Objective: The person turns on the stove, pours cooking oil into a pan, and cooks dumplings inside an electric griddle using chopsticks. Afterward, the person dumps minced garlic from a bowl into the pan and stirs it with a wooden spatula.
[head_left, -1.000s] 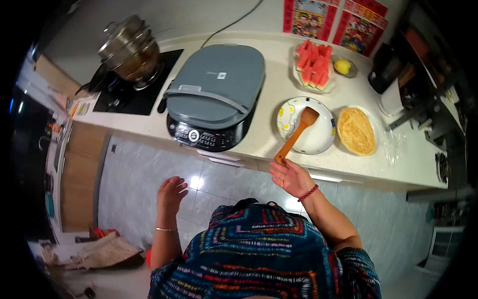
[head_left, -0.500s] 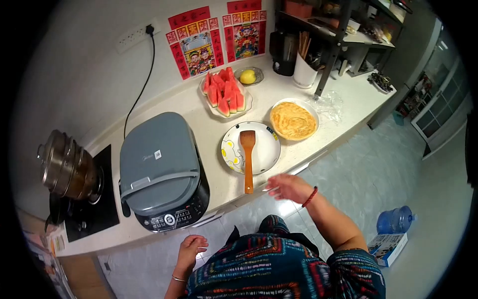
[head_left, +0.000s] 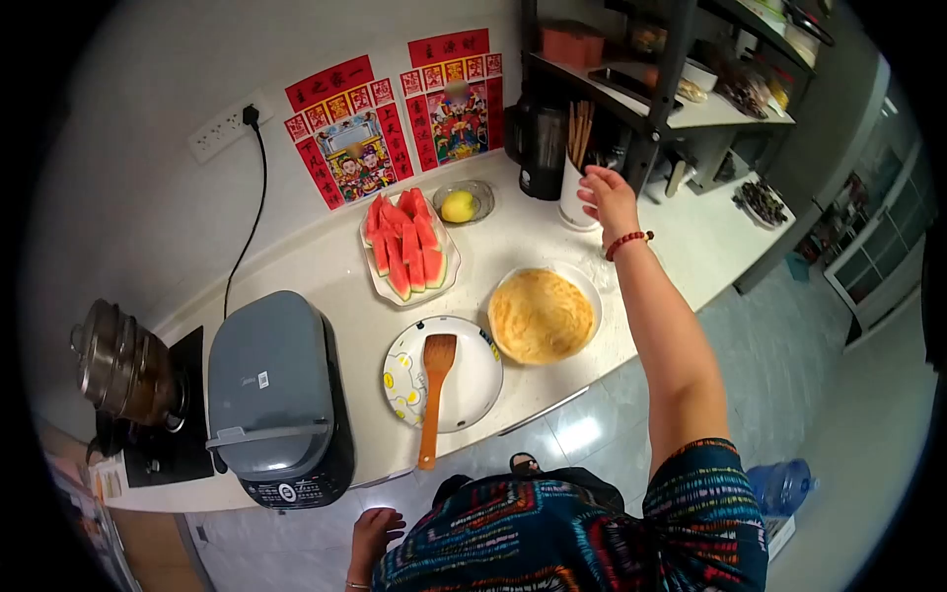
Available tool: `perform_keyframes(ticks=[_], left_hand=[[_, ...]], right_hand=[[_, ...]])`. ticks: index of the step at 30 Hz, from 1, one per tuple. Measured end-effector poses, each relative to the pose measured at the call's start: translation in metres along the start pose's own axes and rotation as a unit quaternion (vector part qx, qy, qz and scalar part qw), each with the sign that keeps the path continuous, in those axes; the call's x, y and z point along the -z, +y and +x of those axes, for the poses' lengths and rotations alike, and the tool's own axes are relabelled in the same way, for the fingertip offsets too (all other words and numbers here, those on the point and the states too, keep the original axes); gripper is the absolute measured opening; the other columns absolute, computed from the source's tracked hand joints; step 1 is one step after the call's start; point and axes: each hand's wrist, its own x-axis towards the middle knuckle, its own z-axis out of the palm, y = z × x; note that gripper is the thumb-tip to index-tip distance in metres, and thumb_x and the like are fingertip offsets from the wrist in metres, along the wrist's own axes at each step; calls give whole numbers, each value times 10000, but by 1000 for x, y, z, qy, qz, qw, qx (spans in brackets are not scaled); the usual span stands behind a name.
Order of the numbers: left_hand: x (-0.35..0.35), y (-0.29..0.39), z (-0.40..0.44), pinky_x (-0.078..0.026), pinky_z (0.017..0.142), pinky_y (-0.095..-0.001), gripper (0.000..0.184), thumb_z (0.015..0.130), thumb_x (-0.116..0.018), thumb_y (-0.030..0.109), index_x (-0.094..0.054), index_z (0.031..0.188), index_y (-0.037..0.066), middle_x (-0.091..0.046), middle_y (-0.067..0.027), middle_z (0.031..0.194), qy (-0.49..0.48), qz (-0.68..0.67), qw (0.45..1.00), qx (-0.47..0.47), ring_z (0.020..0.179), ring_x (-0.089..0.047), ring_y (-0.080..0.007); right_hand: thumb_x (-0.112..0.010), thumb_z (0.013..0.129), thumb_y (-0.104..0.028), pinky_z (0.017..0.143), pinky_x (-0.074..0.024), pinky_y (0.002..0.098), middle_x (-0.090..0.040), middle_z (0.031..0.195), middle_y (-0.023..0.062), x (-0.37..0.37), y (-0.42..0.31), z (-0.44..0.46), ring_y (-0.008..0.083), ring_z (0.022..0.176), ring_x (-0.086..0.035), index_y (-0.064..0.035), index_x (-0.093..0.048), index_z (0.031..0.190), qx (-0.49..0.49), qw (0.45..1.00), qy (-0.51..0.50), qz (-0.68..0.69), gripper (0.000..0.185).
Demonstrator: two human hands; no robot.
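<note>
Above pale counter (head_left: 340,266), right hand (head_left: 613,205) near utensil holder (head_left: 576,197), grip unclear; over tiled floor (head_left: 612,414), left hand (head_left: 373,538), grip slack.

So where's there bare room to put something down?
There's bare counter between the grey cooker and the plate with the wooden spatula, running up to the watermelon. Another patch lies between the right forearm and the dark bits at right. It's crowded where the flatbread sits close to that plate, and near the chopsticks by the right hand.
</note>
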Motion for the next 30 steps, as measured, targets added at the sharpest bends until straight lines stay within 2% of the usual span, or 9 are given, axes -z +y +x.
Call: perform_keyframes(ticks=[5, 6, 12, 15, 19, 25, 28, 29, 30], left_hand=[[-38, -5, -17, -509, 618, -294, 238, 840, -473, 164, -526, 939, -45, -593, -129, 872, 62, 3, 998, -15, 771, -624, -211], [-33, -16, -15, -511, 610, -288, 224, 841, -469, 151, -529, 932, -45, -592, -122, 870, 34, 132, 986, -100, 769, -626, -204], [-58, -13, -38, -493, 622, -291, 249, 814, -516, 185, -531, 929, -34, -603, -124, 838, 161, -23, 986, -44, 731, -603, -203], [-77, 7, -52, -484, 618, -275, 244, 811, -529, 180, -550, 925, -34, -608, -111, 832, 195, -4, 980, -28, 730, -598, -179], [-78, 0, -47, -475, 607, -257, 218, 807, -536, 168, -562, 920, -17, -605, -92, 815, 180, 10, 982, -51, 711, -587, -157], [-88, 25, -44, -469, 639, -259, 211, 820, -549, 198, -573, 909, 8, -600, -68, 829, 159, 53, 982, -88, 743, -571, -140], [-91, 41, -46, -464, 649, -253, 196, 821, -546, 175, -564, 918, 6, -596, -64, 833, 141, 41, 982, -121, 755, -569, -138], [-92, 46, -44, -463, 655, -252, 192, 820, -546, 168, -562, 921, 5, -595, -62, 833, 132, 29, 980, -144, 755, -569, -138], [-96, 57, -44, -460, 663, -251, 182, 828, -537, 153, -558, 924, 0, -592, -62, 831, 139, 41, 979, -146, 751, -564, -133]], right_hand=[[-632, 723, -227, 775, -445, 315, -603, 992, 159, 3, 41, 119, 266, 881, -589, -12, -519, 1121, 140, 972, 81, -171, 467], [-630, 724, -235, 787, -439, 316, -602, 996, 160, 0, 38, 125, 268, 904, -581, -11, -516, 1124, 150, 965, 88, -196, 472], [-598, 763, -303, 844, -409, 310, -582, 1071, 130, 8, 80, 213, 241, 980, -549, -39, -528, 1117, 134, 969, -31, -205, 447], [-549, 823, -233, 774, -416, 255, -609, 907, 42, 2, 52, 195, 144, 857, -550, -48, -564, 1081, 134, 980, -84, -119, 318], [-451, 873, -221, 814, -411, 286, -586, 1047, 104, 14, 33, 206, 211, 927, -547, -1, -561, 1046, 342, 859, -68, -375, 300], [-489, 874, -273, 836, -409, 266, -592, 1057, 95, 14, 11, 215, 170, 956, -543, 3, -539, 1120, 316, 908, -119, -246, 373], [-481, 873, -348, 839, -408, 295, -584, 1084, 109, 1, -22, 173, 202, 986, -549, -21, -561, 1099, 401, 853, -74, -325, 406], [-480, 873, -358, 839, -406, 296, -575, 1102, 105, -4, -40, 151, 197, 992, -546, -44, -571, 1094, 486, 774, -39, -405, 395], [-492, 876, -321, 830, -405, 278, -582, 1082, 99, -17, -56, 110, 183, 977, -548, -42, -575, 1085, 435, 815, -40, -380, 358]])
